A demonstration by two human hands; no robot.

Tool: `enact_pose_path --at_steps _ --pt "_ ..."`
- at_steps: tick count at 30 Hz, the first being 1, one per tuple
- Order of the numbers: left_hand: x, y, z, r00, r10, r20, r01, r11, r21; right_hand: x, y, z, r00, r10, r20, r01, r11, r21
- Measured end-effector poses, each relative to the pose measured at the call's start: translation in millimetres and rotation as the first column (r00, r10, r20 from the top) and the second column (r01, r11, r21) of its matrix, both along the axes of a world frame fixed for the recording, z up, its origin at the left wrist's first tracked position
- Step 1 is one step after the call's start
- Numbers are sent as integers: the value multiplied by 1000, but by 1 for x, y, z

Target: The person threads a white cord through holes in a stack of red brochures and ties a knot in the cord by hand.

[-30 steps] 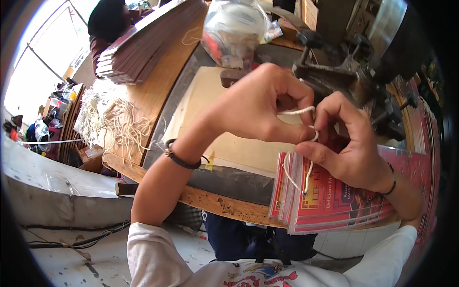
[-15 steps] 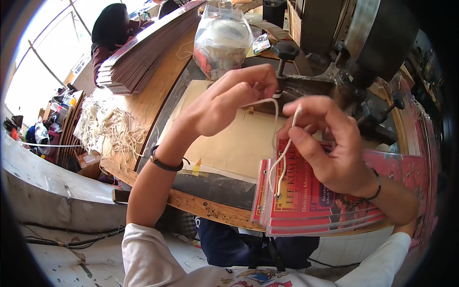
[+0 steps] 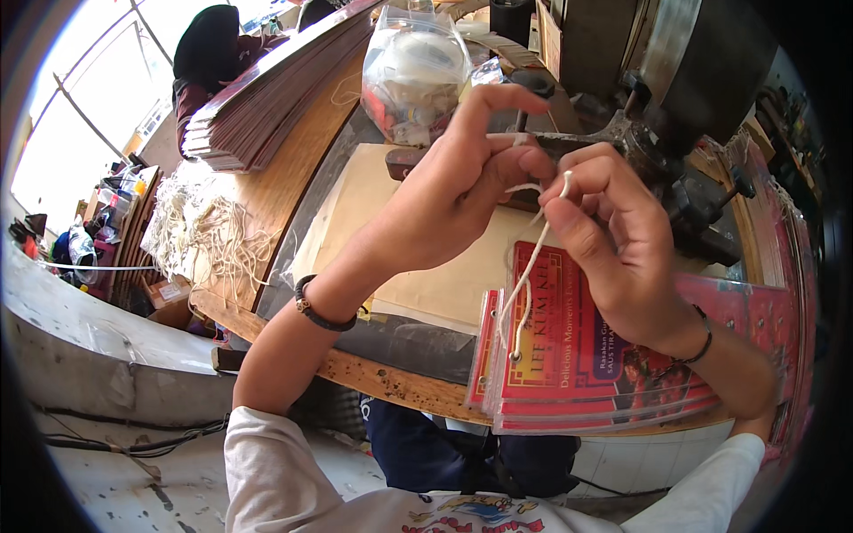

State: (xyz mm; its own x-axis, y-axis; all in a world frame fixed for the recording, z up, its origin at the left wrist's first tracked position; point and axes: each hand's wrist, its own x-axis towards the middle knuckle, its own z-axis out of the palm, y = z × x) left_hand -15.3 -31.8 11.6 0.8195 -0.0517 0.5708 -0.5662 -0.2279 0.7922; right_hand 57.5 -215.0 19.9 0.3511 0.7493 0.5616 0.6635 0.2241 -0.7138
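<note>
White cord (image 3: 533, 258), pinched by left hand (image 3: 462, 186) and right hand (image 3: 629, 253), threads lettered red card (image 3: 577, 324).

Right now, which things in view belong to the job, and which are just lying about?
In use:
- white cord, pinched by right hand, left hand close by
- red cards, threaded with it

Apparently lying about:
- clear plastic bag
- stacked sheets
- cord pile, possibly supply
</note>
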Motion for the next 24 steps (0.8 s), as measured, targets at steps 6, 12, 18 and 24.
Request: enact_pose_path --at_steps 6,12,18,24 --pt "0 4 4 996 -14 -93 15 1000 12 0 3 -5 992 -34 -124 43 996 72" --pt "9 12 0 999 -31 24 34 994 -104 -4 6 -5 977 -47 -206 71 991 115" --pt "6 9 2 990 -110 -91 83 962 -259 0 5 -7 973 -11 -230 40 992 121" --pt "5 12 1 987 -126 -96 96 958 -271 4 7 -6 994 -27 -108 44 985 165"
